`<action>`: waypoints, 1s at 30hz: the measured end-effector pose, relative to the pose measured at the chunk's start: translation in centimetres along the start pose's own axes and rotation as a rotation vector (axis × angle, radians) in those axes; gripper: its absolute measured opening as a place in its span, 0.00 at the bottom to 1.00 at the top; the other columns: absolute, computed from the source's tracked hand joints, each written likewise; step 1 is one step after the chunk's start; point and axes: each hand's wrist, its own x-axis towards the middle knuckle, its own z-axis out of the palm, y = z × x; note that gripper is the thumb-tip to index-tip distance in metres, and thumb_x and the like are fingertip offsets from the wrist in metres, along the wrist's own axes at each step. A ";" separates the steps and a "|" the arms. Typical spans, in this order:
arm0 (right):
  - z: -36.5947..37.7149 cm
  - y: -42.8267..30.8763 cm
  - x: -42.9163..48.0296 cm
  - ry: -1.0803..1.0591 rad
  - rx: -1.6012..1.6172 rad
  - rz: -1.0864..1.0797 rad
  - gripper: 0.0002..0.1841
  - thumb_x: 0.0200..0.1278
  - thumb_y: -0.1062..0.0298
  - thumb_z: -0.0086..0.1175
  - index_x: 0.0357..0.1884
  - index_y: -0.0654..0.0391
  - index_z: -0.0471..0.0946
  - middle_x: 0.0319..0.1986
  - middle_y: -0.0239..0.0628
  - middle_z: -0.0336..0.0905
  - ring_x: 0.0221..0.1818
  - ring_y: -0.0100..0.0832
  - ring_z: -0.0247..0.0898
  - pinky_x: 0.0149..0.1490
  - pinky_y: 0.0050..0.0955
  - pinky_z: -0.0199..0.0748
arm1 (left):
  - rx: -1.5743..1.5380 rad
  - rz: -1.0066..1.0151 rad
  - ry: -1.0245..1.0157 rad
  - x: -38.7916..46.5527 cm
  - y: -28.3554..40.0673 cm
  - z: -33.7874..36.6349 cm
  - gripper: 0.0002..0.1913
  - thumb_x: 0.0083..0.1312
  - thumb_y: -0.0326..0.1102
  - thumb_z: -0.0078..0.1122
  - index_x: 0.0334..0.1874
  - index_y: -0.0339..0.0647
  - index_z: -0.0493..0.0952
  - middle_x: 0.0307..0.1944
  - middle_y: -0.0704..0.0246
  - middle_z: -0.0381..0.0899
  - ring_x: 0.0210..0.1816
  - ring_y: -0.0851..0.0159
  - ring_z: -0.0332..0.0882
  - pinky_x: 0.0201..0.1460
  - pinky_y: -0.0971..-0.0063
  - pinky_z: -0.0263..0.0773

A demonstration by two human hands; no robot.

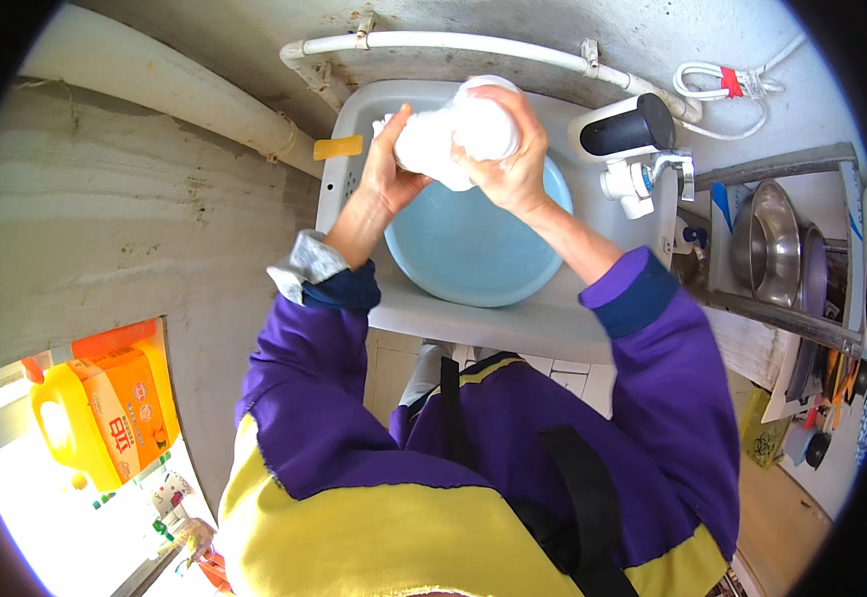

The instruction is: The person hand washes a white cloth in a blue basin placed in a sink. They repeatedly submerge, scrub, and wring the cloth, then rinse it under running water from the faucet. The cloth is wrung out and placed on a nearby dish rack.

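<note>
A bundle of white cloth (pixel 433 145) is held up over a round light-blue plastic basin (pixel 478 246). My left hand (pixel 389 164) grips the bundle's left end from below and the side. At its right end, my right hand (pixel 512 149) wraps its fingers around a rounded, bulging part of the white cloth. The basin sits in a grey sink (pixel 590 306). What lies in the basin under the cloth is partly hidden by my hands.
A tap with a white body and black top (pixel 626 127) stands at the sink's right. A yellow bar (pixel 338 147) lies on the left rim. White pipe (pixel 478 41) runs along the back wall. Metal bowls (pixel 773 242) stand on a rack at the right; a yellow jug (pixel 60 418) is at lower left.
</note>
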 end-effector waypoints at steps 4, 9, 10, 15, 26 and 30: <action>-1.5 -1.6 1.4 -0.291 -0.115 -0.135 0.27 0.22 0.70 0.67 0.36 0.46 0.77 0.44 0.42 0.71 0.45 0.44 0.70 0.45 0.38 0.72 | 0.234 -0.069 -0.091 0.8 2.5 1.7 0.15 0.57 0.44 0.55 0.43 0.44 0.73 0.39 0.67 0.77 0.42 0.65 0.75 0.46 0.67 0.72; -1.4 -3.7 0.4 -0.468 -0.243 -0.358 0.21 0.20 0.67 0.64 0.28 0.40 0.78 0.41 0.39 0.70 0.42 0.38 0.70 0.43 0.34 0.72 | 0.594 -0.154 -0.131 0.5 3.7 4.4 0.13 0.52 0.38 0.61 0.36 0.41 0.74 0.33 0.67 0.77 0.36 0.67 0.75 0.39 0.73 0.72; -1.0 -4.0 -0.1 -0.472 -0.246 -0.440 0.18 0.23 0.66 0.62 0.26 0.40 0.77 0.40 0.38 0.71 0.41 0.37 0.69 0.42 0.34 0.71 | 0.707 -0.135 -0.164 0.6 3.9 5.0 0.13 0.50 0.38 0.62 0.34 0.40 0.73 0.31 0.67 0.76 0.34 0.68 0.75 0.37 0.74 0.72; 0.8 -4.3 -2.7 -0.522 -0.328 -0.745 0.04 0.36 0.64 0.53 0.19 0.44 0.72 0.32 0.36 0.71 0.37 0.35 0.68 0.42 0.33 0.70 | 1.178 0.015 -0.271 1.0 3.5 6.8 0.08 0.47 0.31 0.61 0.26 0.43 0.70 0.24 0.74 0.70 0.27 0.73 0.69 0.28 0.76 0.66; 2.9 1.7 -12.0 -1.144 -0.818 -0.896 0.05 0.41 0.62 0.51 0.16 0.49 0.72 0.23 0.31 0.71 0.30 0.31 0.67 0.33 0.28 0.62 | 1.809 0.173 -0.290 4.0 -3.7 3.5 0.09 0.40 0.34 0.58 0.25 0.40 0.74 0.25 0.57 0.77 0.30 0.55 0.75 0.37 0.66 0.71; 5.3 3.7 -14.3 -0.983 -0.274 -0.024 0.04 0.44 0.63 0.51 0.20 0.49 0.74 0.26 0.32 0.73 0.31 0.30 0.68 0.35 0.29 0.62 | 1.973 0.136 -0.261 5.8 -6.5 1.9 0.07 0.40 0.34 0.59 0.23 0.43 0.76 0.25 0.57 0.78 0.31 0.52 0.76 0.37 0.65 0.72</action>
